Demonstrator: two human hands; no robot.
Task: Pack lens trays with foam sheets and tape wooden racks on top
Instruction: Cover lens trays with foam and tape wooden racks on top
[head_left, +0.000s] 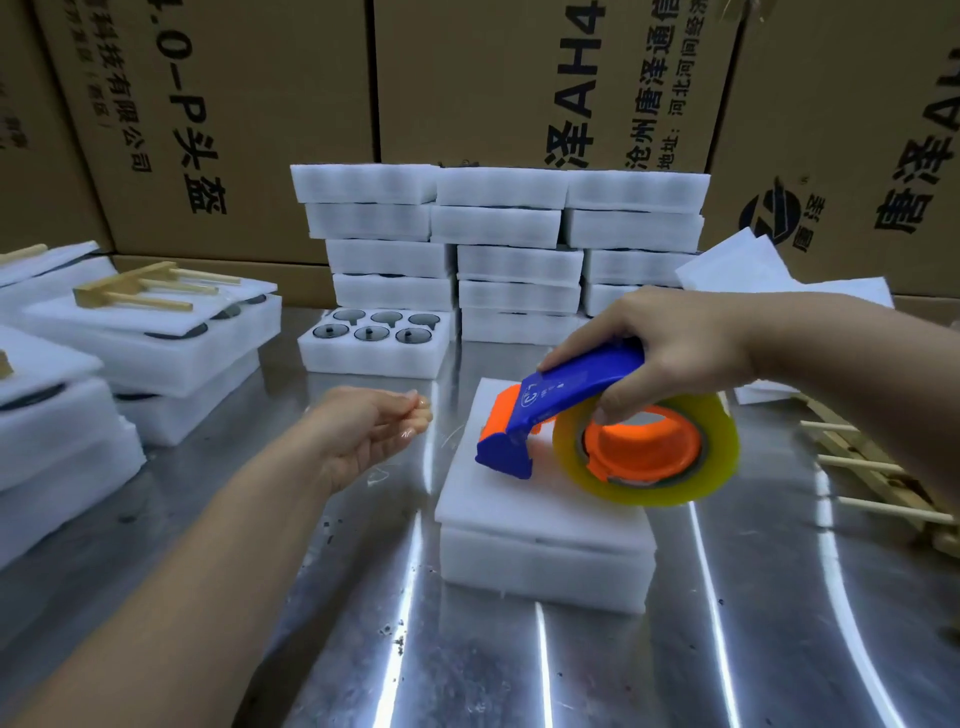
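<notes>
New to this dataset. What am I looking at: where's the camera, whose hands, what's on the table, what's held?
There is no robot here. A person works with bare hands, and the single picture comes from a wide-angle camera on their head, looking forward and down. The right hand grips a blue and orange plastic tape dispenser loaded with a roll of clear yellowish tape. Its nose is over a white foam tray covered by a foam sheet on the shiny metal table. The left hand is palm up beside that tray, fingers loosely curled; whether it pinches a tape end is unclear. Behind are an open foam tray of six dark round lenses and a stack of closed white foam trays. Trays topped with wooden racks lie to the left, and loose wooden racks to the right.
</notes>
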